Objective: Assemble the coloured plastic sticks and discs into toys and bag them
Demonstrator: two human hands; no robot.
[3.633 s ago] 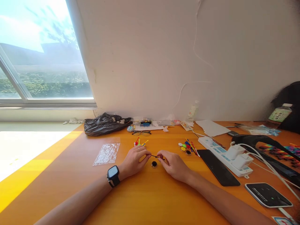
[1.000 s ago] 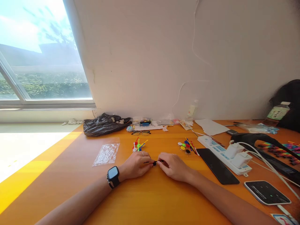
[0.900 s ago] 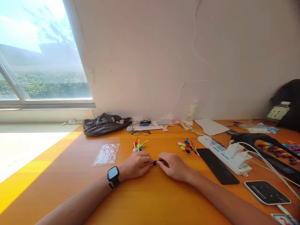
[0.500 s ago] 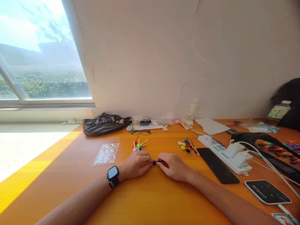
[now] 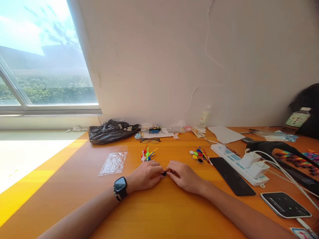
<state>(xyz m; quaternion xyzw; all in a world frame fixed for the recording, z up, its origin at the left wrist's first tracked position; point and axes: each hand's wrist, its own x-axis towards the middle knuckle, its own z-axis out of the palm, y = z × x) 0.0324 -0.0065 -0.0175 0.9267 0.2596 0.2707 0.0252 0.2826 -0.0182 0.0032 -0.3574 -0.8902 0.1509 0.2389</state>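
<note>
My left hand (image 5: pixel 147 175), with a ring and a black watch (image 5: pixel 120 186) at its wrist, is closed on a small black plastic piece (image 5: pixel 163 173). From the other side, my right hand (image 5: pixel 183 176) pinches at the same piece, its fingertips almost meeting those of the left. The fingers hide most of the piece. Just beyond my left hand lie several coloured arrow spinners (image 5: pixel 147 154) in red, green, white, yellow and blue. Ahead of my right hand are several loose coloured discs (image 5: pixel 194 156) and thin coloured arrows (image 5: pixel 204 154).
A clear plastic bag (image 5: pixel 113 163) lies to the left, with a black plastic bag (image 5: pixel 112 132) behind it. Glasses (image 5: pixel 150 140) rest near the back. On the right are a black phone (image 5: pixel 231 176), a power strip (image 5: pixel 239 163) with white cables, and a black-topped device (image 5: pixel 285 204).
My hands have come slightly closer together, and less of the thin black part shows between the fingers. The things on the table have not moved.
</note>
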